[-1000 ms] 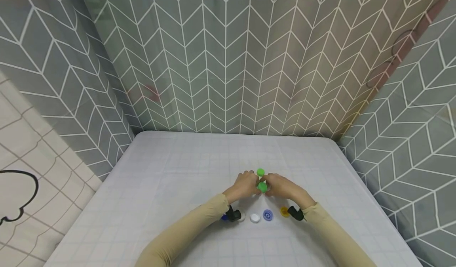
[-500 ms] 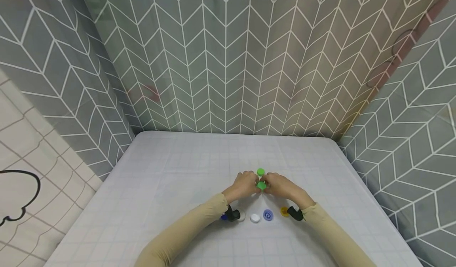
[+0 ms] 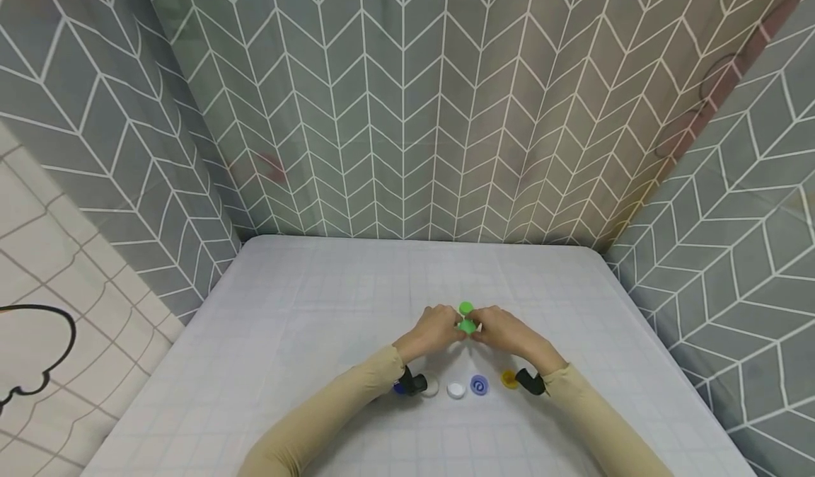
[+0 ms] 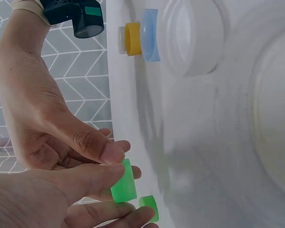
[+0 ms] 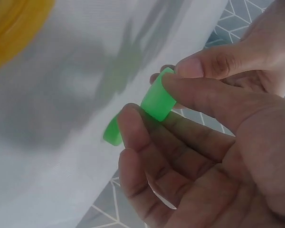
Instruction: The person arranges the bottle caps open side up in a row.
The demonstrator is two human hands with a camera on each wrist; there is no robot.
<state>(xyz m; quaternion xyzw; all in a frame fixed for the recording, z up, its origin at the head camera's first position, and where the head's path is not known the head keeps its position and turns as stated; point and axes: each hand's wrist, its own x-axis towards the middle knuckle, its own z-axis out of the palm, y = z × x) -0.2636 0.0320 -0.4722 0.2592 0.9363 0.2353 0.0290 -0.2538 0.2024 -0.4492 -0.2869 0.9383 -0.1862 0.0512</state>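
Both hands pinch one green bottle cap between thumbs and fingertips, over the far middle of the table. My left hand grips it from the left, and my right hand from the right. Seen from the left wrist, the held green cap shows its side, with the two thumbs meeting at one end of it. A second green cap lies on the table just beyond the hands. In the right wrist view this second green cap is partly covered by my right fingers.
Nearer me a row of caps lies on the white table: white, light blue, yellow, a whitish one and a dark blue one, partly hidden by the left wrist camera. Patterned curtains surround the table.
The held green cap has tipped over from its round face toward its side and shifted slightly away from me. Both hands stay almost where they were; the other caps have not moved.
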